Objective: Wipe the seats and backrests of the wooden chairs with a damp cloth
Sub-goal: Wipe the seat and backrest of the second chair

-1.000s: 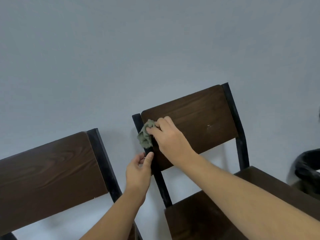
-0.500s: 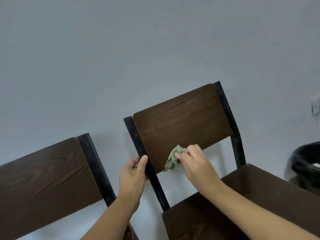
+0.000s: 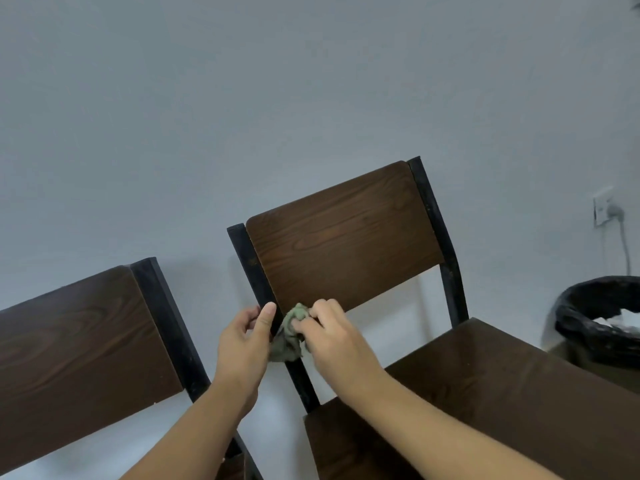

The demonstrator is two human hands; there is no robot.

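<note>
1. Wall (image 3: 242, 98) filled the upper half of the frame, plain grey-white
2. Right chair (image 3: 485, 410) sat centre to lower right: dark wood seat, dark wood backrest (image 3: 346, 244) tilted, black metal frame
3. Left chair (image 3: 79, 362) at lower left, only its backrest and one black post showed
4. Black-lined bin (image 3: 599, 320) at the right edge, white scraps inside; wall socket (image 3: 602, 209) with a cord above it
5. Right hand (image 3: 332, 344) was at centre frame, fingers curled and pinching the cloth against the left post (image 3: 252, 271) of the right chair, at the backrest's lower left corner
6. Left hand (image 3: 242, 344) was just left of it, thumb up against the same post, fingers wrapped round behind; touching the cloth's edge, grip on the cloth itself not clear
7. Cloth (image 3: 287, 341) was bunched, grey-green, between both hands, over the post just below the backrest
</note>
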